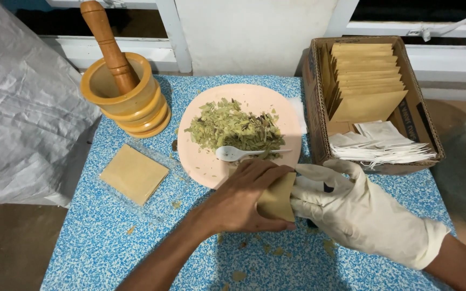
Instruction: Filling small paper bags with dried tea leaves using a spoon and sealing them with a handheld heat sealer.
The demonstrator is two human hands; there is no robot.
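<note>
My bare left hand [241, 198] grips a small tan paper pouch [278, 198] just in front of a pink plate [203, 161]. My right hand [351, 207], in a white glove, touches the same pouch from the right, fingers around its edge. The plate carries a heap of dried green leaves [233, 128] and a white plastic spoon [233, 154] lying at its near side.
A wooden mortar [128, 99] with a pestle [109, 46] stands at the back left. Flat tan pouches [133, 173] lie in a clear wrapper on the blue speckled table [98, 242]. A cardboard box [315, 108] at right holds more tan pouches and white sachets. Leaf crumbs are scattered near me.
</note>
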